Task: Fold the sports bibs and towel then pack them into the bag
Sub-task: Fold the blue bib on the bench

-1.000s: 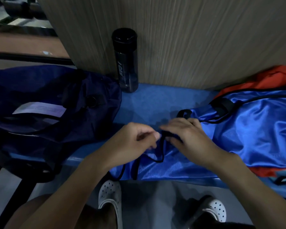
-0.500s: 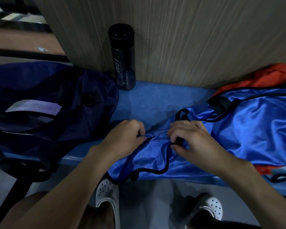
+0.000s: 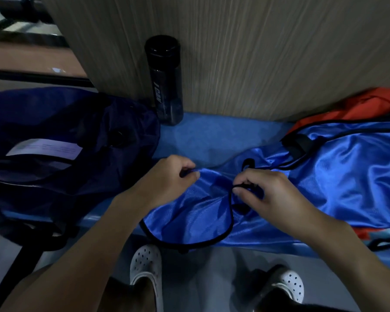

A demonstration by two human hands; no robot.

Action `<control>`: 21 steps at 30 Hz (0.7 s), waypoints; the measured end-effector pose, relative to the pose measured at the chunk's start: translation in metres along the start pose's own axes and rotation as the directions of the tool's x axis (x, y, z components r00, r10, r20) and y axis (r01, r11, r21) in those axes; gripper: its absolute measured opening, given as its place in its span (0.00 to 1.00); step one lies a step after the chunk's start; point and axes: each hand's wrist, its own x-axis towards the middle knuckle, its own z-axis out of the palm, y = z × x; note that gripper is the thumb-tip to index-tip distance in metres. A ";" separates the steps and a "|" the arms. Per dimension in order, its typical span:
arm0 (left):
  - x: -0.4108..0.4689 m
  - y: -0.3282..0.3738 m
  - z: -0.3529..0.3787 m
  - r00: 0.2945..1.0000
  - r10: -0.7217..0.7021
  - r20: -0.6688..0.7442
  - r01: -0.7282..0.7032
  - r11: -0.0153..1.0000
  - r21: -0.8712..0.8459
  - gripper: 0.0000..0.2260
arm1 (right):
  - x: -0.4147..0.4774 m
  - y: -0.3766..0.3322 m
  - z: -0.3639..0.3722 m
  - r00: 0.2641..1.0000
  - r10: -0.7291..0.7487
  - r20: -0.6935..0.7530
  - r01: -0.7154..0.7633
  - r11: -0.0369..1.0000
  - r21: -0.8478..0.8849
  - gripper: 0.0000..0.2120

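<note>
A shiny blue sports bib (image 3: pixel 338 176) with black trim lies across the blue bench (image 3: pixel 203 138), its left end hanging a little over the front edge. My left hand (image 3: pixel 169 179) pinches the bib's left edge. My right hand (image 3: pixel 263 194) pinches the black trim a short way to the right, so the cloth is stretched between both hands. An orange bib (image 3: pixel 374 102) lies under and behind the blue one. The dark navy bag (image 3: pixel 61 140) sits open on the bench's left part, a white label showing inside it.
A black water bottle (image 3: pixel 164 79) stands at the back of the bench against a wood-grain panel (image 3: pixel 257 52). Below the bench's front edge are my two white perforated clogs (image 3: pixel 146 264) on a grey floor. Black bag straps hang at the lower left.
My hands have drawn apart, the left one moving left and the right one staying on the black trim. The bib's left end is spread wider between them.
</note>
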 end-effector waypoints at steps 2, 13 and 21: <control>-0.001 0.000 -0.001 0.998 0.008 0.061 -0.009 1.000 0.021 0.08 | 0.003 0.002 0.004 1.000 -0.020 -0.007 0.020 1.000 -0.022 0.03; 0.003 0.003 -0.003 0.995 0.084 -0.056 -0.095 0.969 -0.229 0.08 | 0.022 0.009 0.019 0.994 -0.075 -0.083 0.070 0.995 -0.068 0.05; 0.000 0.001 -0.003 0.994 0.022 0.109 -0.018 0.999 -0.039 0.16 | -0.002 0.003 -0.007 0.994 -0.002 0.106 0.015 0.992 -0.124 0.05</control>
